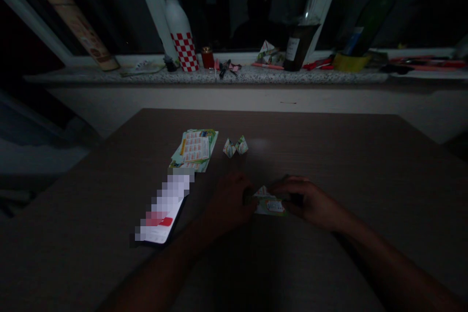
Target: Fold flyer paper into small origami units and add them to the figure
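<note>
A small piece of folded printed paper [271, 205], with a pointed top, is held low over the dark table between my two hands. My left hand [234, 200] pinches its left end, thumb toward me. On the other end, my right hand [305, 200] has its thumb and fingers closed, with the fingertips near the point. Just beyond my hands stands a small folded paper shape [236, 146] with two pointed halves. To its left lies a stack of printed leaflets [195, 148]. A phone [164, 212] with a lit, partly blurred screen rests left of my left hand.
The wooden table [329, 146] ends at a wall below a granite windowsill [146, 77]. On the sill stand a red-checked white bottle [183, 39], a tall beige cylinder [82, 34], a dark plastic cup [298, 46] and a green bottle [373, 14]. The room is dim.
</note>
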`<action>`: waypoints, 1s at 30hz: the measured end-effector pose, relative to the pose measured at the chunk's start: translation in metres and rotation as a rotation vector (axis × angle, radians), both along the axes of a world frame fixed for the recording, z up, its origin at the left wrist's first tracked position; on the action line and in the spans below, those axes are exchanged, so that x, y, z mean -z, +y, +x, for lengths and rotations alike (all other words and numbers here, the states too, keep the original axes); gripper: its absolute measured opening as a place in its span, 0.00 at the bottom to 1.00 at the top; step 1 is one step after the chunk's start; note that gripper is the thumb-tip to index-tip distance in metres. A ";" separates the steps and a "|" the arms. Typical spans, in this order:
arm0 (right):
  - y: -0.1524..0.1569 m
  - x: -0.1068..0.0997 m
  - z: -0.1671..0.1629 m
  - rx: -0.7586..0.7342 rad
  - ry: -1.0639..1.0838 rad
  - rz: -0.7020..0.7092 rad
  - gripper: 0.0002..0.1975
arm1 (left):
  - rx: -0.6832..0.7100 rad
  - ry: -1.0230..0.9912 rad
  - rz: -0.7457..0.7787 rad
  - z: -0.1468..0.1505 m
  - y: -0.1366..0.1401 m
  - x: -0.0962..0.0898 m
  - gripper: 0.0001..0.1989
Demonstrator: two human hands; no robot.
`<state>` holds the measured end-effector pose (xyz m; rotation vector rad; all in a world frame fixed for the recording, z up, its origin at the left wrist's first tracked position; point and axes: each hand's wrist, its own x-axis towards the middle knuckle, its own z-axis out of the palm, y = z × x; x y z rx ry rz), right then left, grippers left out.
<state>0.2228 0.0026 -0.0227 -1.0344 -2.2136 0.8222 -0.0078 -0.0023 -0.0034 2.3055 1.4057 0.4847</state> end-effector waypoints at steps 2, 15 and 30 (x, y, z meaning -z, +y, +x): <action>0.000 -0.001 -0.001 -0.009 0.017 0.022 0.19 | 0.023 0.025 0.038 0.008 -0.004 0.004 0.14; -0.005 0.005 -0.019 0.118 -0.258 0.198 0.18 | 0.021 -0.016 0.051 0.011 -0.004 0.013 0.12; -0.005 0.015 -0.026 0.330 0.538 -0.381 0.20 | -0.219 -0.571 -0.259 0.017 0.001 0.002 0.10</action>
